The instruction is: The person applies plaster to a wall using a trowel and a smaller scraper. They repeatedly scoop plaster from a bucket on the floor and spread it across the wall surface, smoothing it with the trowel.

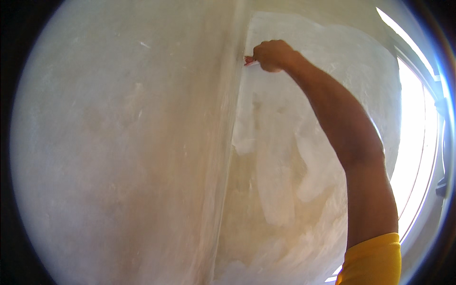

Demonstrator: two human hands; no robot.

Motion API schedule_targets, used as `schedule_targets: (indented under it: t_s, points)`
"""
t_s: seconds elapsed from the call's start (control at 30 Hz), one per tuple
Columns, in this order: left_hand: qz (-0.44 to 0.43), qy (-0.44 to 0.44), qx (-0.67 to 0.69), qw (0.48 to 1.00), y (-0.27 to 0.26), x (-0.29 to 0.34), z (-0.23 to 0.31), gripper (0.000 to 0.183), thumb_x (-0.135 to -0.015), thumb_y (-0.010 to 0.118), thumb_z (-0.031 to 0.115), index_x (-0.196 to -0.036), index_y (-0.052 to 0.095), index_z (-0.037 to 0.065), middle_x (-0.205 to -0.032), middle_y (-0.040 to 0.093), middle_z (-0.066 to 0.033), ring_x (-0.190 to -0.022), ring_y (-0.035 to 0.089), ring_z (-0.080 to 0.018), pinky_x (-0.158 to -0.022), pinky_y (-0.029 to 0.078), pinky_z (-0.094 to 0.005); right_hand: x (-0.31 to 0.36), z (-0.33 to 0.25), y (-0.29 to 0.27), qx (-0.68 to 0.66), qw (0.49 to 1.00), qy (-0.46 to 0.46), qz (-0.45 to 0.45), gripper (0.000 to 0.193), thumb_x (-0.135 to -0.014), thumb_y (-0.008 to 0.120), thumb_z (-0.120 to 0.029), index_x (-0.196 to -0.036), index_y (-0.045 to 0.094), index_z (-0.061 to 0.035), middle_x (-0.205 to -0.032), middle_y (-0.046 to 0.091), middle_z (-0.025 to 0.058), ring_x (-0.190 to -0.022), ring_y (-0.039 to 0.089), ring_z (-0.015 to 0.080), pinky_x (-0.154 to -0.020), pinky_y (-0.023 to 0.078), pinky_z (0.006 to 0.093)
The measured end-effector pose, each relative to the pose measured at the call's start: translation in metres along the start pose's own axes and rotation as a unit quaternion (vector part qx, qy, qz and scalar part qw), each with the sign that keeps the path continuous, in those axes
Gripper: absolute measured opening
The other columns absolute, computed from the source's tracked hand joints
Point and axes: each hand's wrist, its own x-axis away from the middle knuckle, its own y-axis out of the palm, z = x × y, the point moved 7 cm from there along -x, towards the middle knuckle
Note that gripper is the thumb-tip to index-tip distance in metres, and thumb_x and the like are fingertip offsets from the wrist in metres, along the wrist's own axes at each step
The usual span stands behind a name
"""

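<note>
My right hand (pixel 274 55) is raised high against the wall, its fingers closed round a small red and whitish tool (pixel 250 61). Only a short end of that tool shows past the fingers, so its exact kind cannot be made out. Its tip is at the inside corner (pixel 232 128) where two wall faces meet. Around and below the hand, the right wall (pixel 275 185) has pale, smooth patches of a coating over a tan surface. My right arm reaches up from the lower right in a yellow sleeve (pixel 373 261). My left hand is out of the picture.
A broad mottled grey-beige wall (pixel 114 142) fills the left side, with a few light scuffs. At the far right a bright window opening (pixel 414 133) with a frame curves along the picture's rim.
</note>
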Motion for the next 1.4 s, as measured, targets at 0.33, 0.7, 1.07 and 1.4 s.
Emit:
schedule_targets:
  t_s: [0.33, 0.7, 1.07, 1.4]
  points:
    - [0.002, -0.006, 0.0, 1.0, 0.011, 0.02, 0.008, 0.026, -0.089, 0.073, 0.015, -0.111, 0.069, 0.002, -0.088, 0.069, -0.0133, -0.08, 0.063, -0.0237, -0.076, 0.053, -0.0386, 0.085, -0.049, 0.037, -0.036, 0.996, -0.051, -0.062, 0.033, -0.092, 0.06, -0.009, -0.116, 0.076, -0.0244, -0.111, 0.076, 0.0073, -0.103, 0.074, 0.0296, -0.083, 0.059, 0.0433]
    - [0.012, -0.008, -0.002, 1.0, 0.023, 0.072, 0.009, 0.024, -0.088, 0.074, 0.014, -0.109, 0.069, 0.003, -0.086, 0.069, -0.0128, -0.078, 0.063, -0.0231, -0.075, 0.053, -0.0385, 0.208, -0.117, 0.126, -0.193, 0.968, -0.143, -0.077, 0.025, -0.097, 0.059, -0.024, -0.115, 0.068, -0.0098, -0.103, 0.075, 0.0109, -0.095, 0.073, 0.0322, -0.088, 0.05, 0.0678]
    - [0.026, -0.006, 0.037, 0.999, 0.002, 0.128, 0.018, 0.017, -0.086, 0.076, 0.013, -0.095, 0.066, 0.003, -0.078, 0.066, -0.0101, -0.07, 0.058, -0.0214, -0.068, 0.05, -0.0403, 0.266, -0.102, 0.104, -0.041, 0.992, -0.118, -0.033, 0.045, -0.092, 0.061, -0.018, -0.13, 0.061, 0.0062, -0.115, 0.071, 0.0207, -0.109, 0.068, 0.0372, -0.092, 0.057, 0.0486]
    - [-0.005, -0.002, -0.009, 1.0, 0.007, 0.124, 0.06, 0.018, -0.087, 0.074, 0.011, -0.084, 0.058, 0.004, -0.071, 0.058, -0.0121, -0.065, 0.049, -0.0215, -0.063, 0.045, -0.0414, 0.132, 0.215, -0.003, -0.165, 0.931, 0.302, 0.123, 0.041, -0.091, 0.06, -0.015, -0.13, 0.071, -0.0156, -0.119, 0.074, 0.0158, -0.109, 0.072, 0.0352, -0.092, 0.057, 0.05]
